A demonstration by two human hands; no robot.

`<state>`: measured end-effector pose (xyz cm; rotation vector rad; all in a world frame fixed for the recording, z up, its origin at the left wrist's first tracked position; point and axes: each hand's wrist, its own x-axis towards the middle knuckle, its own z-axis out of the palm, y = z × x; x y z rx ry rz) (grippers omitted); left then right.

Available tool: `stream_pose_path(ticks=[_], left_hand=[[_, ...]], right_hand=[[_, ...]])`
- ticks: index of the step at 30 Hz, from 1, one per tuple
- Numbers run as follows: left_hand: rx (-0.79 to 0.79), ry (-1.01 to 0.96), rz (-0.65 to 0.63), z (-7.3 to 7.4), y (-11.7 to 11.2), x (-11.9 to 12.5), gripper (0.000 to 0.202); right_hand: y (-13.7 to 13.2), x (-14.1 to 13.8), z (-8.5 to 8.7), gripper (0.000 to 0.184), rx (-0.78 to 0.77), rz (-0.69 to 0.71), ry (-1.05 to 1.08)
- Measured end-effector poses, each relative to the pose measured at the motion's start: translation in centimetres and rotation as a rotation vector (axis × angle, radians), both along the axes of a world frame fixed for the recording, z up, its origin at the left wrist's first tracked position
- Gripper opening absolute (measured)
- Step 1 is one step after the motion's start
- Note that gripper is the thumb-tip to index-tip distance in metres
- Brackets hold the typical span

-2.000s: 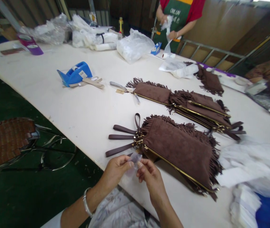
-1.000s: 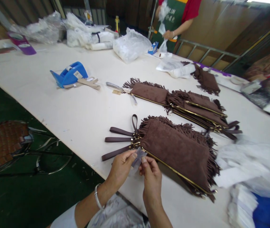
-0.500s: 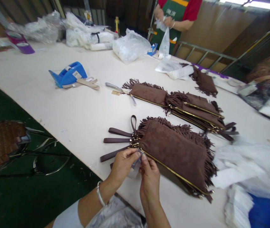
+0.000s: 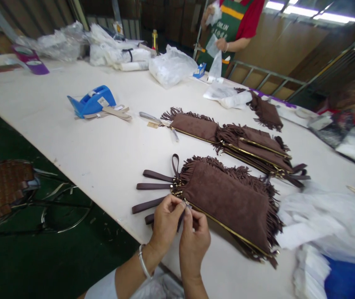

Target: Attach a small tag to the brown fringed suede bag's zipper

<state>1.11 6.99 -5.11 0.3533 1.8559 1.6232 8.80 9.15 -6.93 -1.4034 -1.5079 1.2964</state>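
A stack of brown suede fringed pouches (image 4: pixel 230 199) with gold zippers lies near the table's front edge, its brown wrist straps (image 4: pixel 154 186) pointing left. My left hand (image 4: pixel 165 222) and my right hand (image 4: pixel 194 241) meet at the zipper-pull end of the top pouch. Both pinch a small clear plastic piece (image 4: pixel 182 214) there, mostly hidden by my fingers. A silver bangle sits on my left wrist.
A second row of fringed pouches (image 4: pixel 242 141) lies behind. A blue tape dispenser (image 4: pixel 92 101) with tan strips stands at left; plastic bags (image 4: pixel 171 64) are piled farther back. White wrapping (image 4: pixel 327 220) lies at right. A person in a green apron (image 4: pixel 227 29) handles a bag across the table (image 4: pixel 71 137).
My hands have moved forward from the table's edge to the pouch's zipper end, carrying the clear plastic piece. The person across the table has kept handling a plastic bag.
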Motion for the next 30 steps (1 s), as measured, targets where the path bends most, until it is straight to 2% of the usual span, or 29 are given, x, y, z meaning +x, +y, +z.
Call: stream_pose_path(ticks=[4, 8, 16, 20, 24, 30], left_hand=[[-0.015, 0.109, -0.045, -0.2, -0.3, 0.3, 0.013], [0.005, 0.111, -0.043, -0.3, -0.2, 0.5, 0.012], [0.019, 0.077, -0.075, 0.1, -0.7, 0.1, 0.013], [0.074, 0.002, -0.153, 0.2, -1.5, -0.2, 0.018], [0.08, -0.103, -0.171, -0.1, -1.6, -0.7, 0.024], [0.071, -0.112, -0.193, -0.3, -1.3, -1.3, 0.021]], right_hand=[[0.2, 0.2, 0.3, 0.021, 0.287, 0.087, -0.169], [0.0, 0.2, 0.5, 0.016, 0.461, 0.151, -0.239], [-0.7, 1.0, 1.2, 0.031, 0.629, 0.348, -0.453], [-0.3, 1.0, 2.5, 0.03, 0.588, 0.415, -0.507], [0.4, 1.1, 4.4, 0.032, 0.482, 0.503, -0.504], [2.0, 1.4, 5.9, 0.031, 0.317, 0.609, -0.432]])
